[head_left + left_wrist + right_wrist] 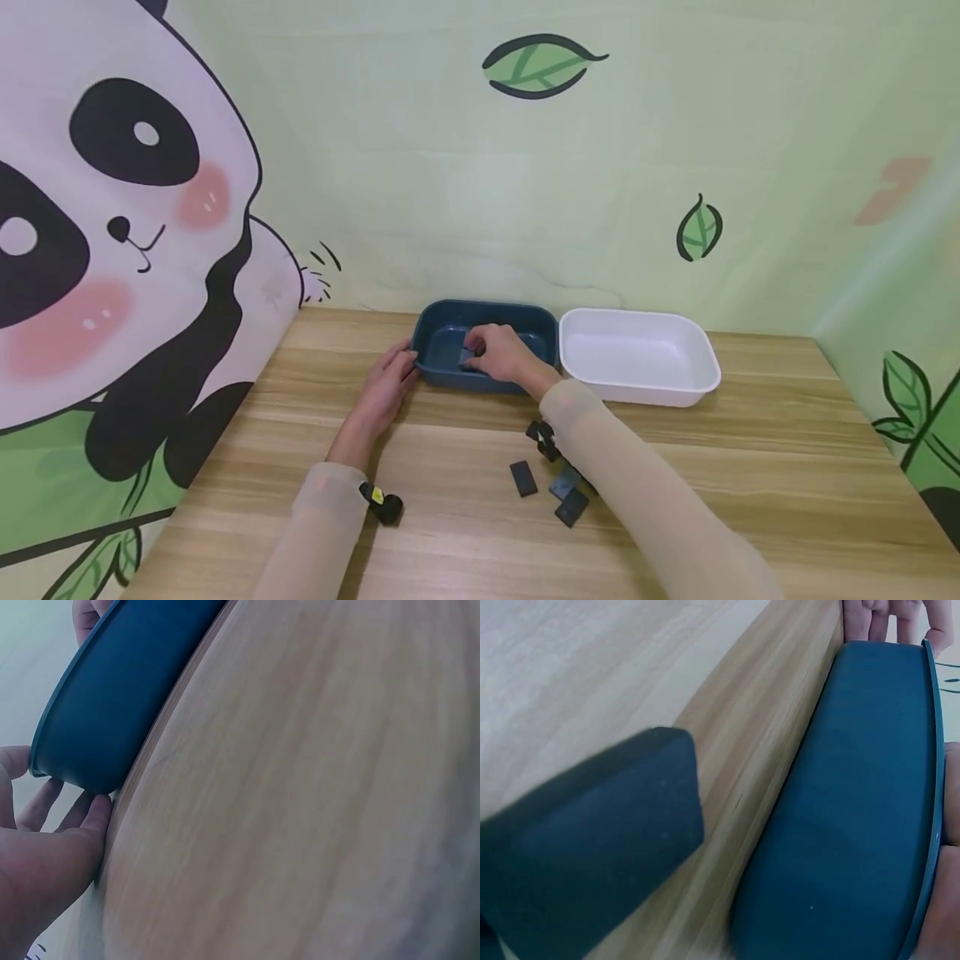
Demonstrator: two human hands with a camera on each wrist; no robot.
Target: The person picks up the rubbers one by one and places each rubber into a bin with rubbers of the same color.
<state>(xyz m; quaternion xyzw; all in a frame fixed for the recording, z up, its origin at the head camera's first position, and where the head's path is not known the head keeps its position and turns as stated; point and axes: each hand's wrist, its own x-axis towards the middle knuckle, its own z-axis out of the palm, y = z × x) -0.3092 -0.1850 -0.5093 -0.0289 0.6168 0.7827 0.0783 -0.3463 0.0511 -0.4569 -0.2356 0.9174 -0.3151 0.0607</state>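
My right hand reaches into the dark blue plastic bin and pinches a small grey-blue rectangular block over the bin's floor. At the bin's left end my left hand holds on from outside. In the left wrist view the left thumb lies at the rim, and the fingers touch the end wall below it. Part of the block is hidden by the right fingers. On the table near the right forearm lie a black block, a grey block and another black block.
A white bin stands close against the right side of the blue one. Both are on a wood-grain table, near a printed fabric backdrop. A dark block looms large in the right wrist view.
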